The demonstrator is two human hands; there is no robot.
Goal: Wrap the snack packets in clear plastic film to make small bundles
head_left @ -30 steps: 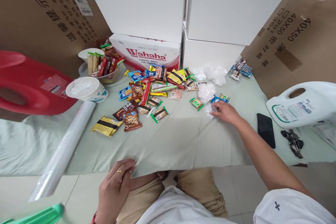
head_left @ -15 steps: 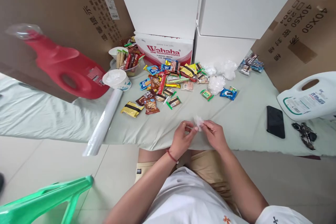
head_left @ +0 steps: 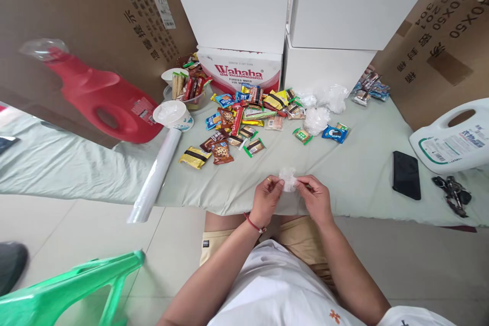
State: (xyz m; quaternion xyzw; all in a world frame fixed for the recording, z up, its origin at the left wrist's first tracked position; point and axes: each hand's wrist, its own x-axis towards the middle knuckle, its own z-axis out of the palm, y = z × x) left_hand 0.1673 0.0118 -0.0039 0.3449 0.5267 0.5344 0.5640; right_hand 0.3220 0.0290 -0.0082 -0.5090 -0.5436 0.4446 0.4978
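Between my two hands, over the table's front edge, is a small clear plastic food cover (head_left: pixel 288 180) with a gathered, crinkled rim. My left hand (head_left: pixel 266 197) pinches its left side between thumb and fingers. The opposite side is held in the pinch of my right hand (head_left: pixel 315 197). Beyond them lies a bunch of similar crumpled covers (head_left: pixel 316 121). A green-edged snack packet (head_left: pixel 302 135) and a blue snack packet (head_left: pixel 335 133) sit beside that bunch. Farther left, wrapped snacks (head_left: pixel 222 153) are spread in a loose pile.
At left are a red detergent bottle (head_left: pixel 109 99) with plastic over its cap, a paper bowl (head_left: pixel 173 116) and a plastic roll (head_left: pixel 156 175). On the right lie a phone (head_left: pixel 406 175), keys (head_left: pixel 453 196) and a white bottle (head_left: pixel 453 137). Boxes (head_left: pixel 240 74) stand behind; a green stool (head_left: pixel 76 285) is below.
The plastic cover, bunched up before, is now spread wider between my fingers. My hands have drawn slightly apart. The view has shifted a little, and a dark shoe shows more at lower left.
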